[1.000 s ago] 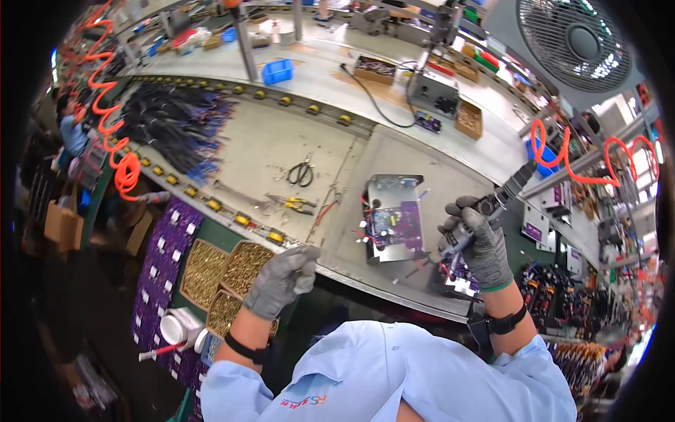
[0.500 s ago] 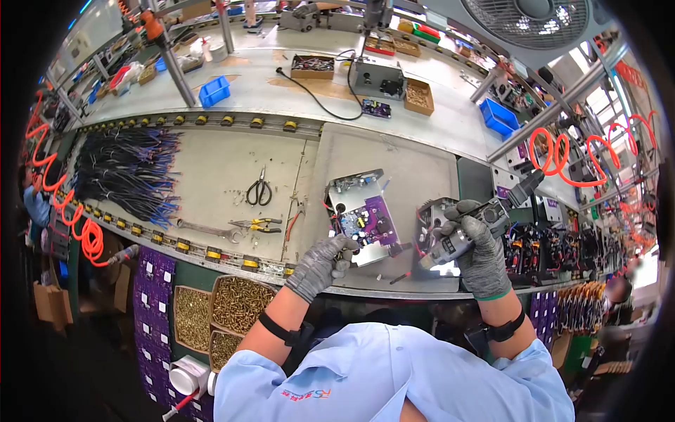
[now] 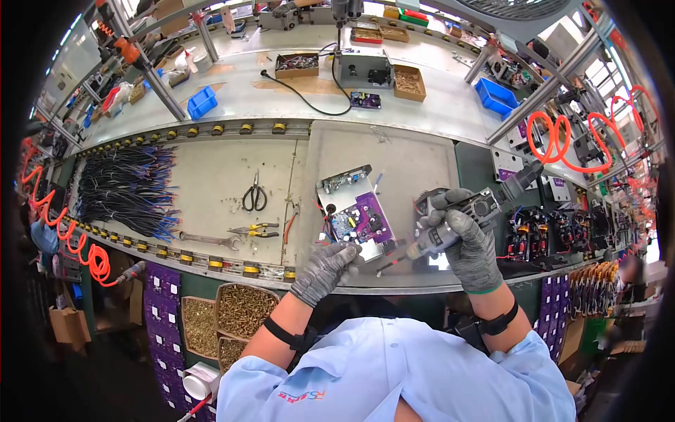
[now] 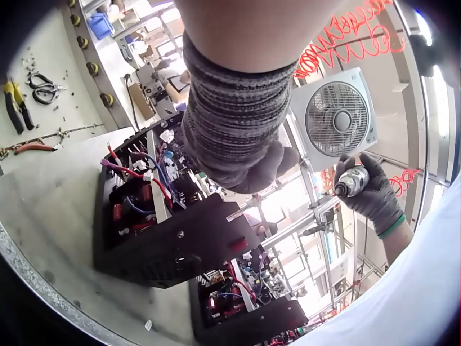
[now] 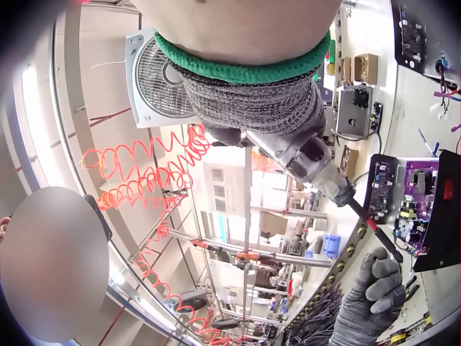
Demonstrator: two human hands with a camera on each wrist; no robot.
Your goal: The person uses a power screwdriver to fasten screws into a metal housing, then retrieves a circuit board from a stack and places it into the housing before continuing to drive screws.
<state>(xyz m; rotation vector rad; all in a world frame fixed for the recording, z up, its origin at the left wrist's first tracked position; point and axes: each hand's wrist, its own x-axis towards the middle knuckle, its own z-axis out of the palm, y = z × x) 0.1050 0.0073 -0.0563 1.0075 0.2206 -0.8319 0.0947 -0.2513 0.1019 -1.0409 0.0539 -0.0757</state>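
My gloved right hand (image 3: 470, 243) grips a grey power screwdriver (image 3: 434, 240), its red-sleeved bit (image 5: 372, 225) pointing toward my left hand. The bit's dark tip is right by the curled left fingers in the right wrist view. My gloved left hand (image 3: 327, 271) is at the near edge of an open metal chassis (image 3: 342, 184) with a purple circuit board (image 3: 369, 216). Its fingers are curled; I cannot tell whether a small part is between them. Another dark-cased unit (image 3: 426, 201) stands partly hidden behind the right hand and screwdriver.
Pliers with yellow handles (image 3: 254, 230), black-handled cutters (image 3: 254, 197) and a wrench (image 3: 211, 240) lie on the left bench. Bundled cables (image 3: 126, 190) are farther left. Boxes of brass-coloured screws (image 3: 246, 309) stand below the bench edge. Roller rails (image 3: 179, 258) border the bench.
My left hand has moved from above the screw boxes right to the chassis edge. The right hand still holds the screwdriver, its bit now nearer the left hand. The head view has turned.
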